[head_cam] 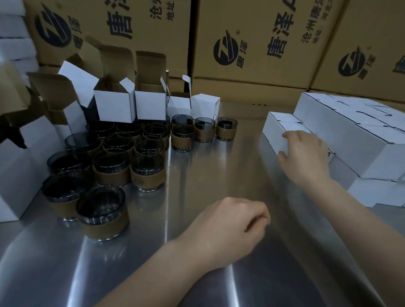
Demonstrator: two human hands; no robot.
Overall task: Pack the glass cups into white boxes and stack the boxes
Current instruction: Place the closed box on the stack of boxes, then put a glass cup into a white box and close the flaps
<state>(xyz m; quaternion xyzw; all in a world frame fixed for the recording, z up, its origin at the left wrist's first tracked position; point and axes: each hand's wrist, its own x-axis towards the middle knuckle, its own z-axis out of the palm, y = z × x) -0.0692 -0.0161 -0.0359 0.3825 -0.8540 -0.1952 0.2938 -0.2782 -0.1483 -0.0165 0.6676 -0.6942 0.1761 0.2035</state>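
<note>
Right hand (306, 155): I grasp a closed box (275, 130) at the right, my thumb on its near side.
Left hand (230, 226): loosely curled, holding nothing, above the table (210, 167).
Cups (118, 149): clustered on the left, unpacked.
Open boxes (115, 105): just beyond the cups.
Stack (360, 137): closed boxes, far right.

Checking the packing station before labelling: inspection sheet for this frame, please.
Surface: reflective steel table.
Job's things: glass cups with brown sleeves grouped on the left; open white boxes behind them; closed white boxes stacked on the right.
Clutter: nothing seen.
Grippers: left hand loosely curled over the table, holds nothing; right hand grips the front closed box.
Cables: nothing seen.
Surroundings: printed brown cartons stacked behind the table.
</note>
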